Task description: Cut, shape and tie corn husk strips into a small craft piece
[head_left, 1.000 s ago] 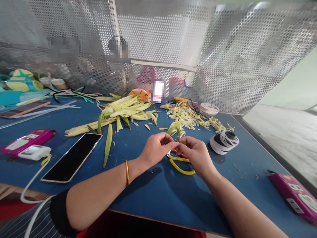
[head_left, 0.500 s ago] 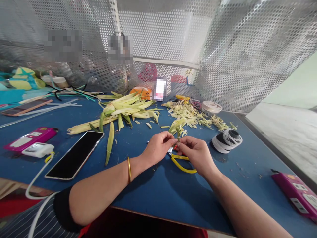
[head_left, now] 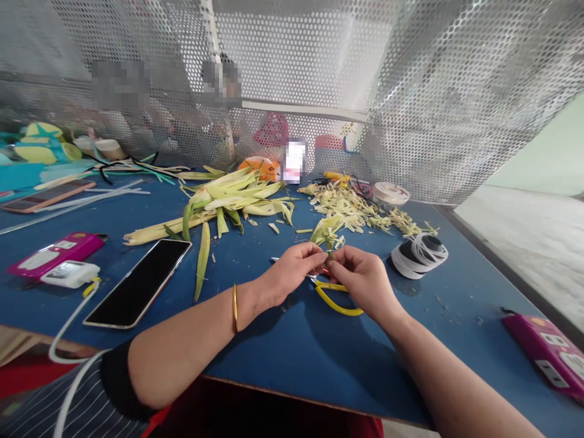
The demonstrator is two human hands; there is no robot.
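Observation:
My left hand [head_left: 301,267] and my right hand [head_left: 362,274] meet over the blue table, fingertips pinched together. Between them is a small green corn husk piece [head_left: 330,244], mostly hidden by the fingers. A paler folded husk [head_left: 325,230] lies just beyond it. Under my hands rests a pair of scissors [head_left: 340,311] with yellow handles, its blades partly covered. Right of my right hand stands a spool of white cord [head_left: 417,255] with a black core. To the left is a heap of corn husks [head_left: 228,198]; at the back right is a pile of husk scraps [head_left: 349,207].
A black-screened phone [head_left: 139,283], a purple power strip [head_left: 57,255] and a white plug with cable [head_left: 70,274] lie at left. Another purple strip [head_left: 545,350] lies at right. A lit phone [head_left: 294,159] stands before a perforated metal screen [head_left: 301,67]. A tape roll [head_left: 390,194] sits at the back.
Both hands stay nearly in place, with only small finger shifts around the husk piece. More of the scissor blades shows beside my left hand. The view has shifted slightly.

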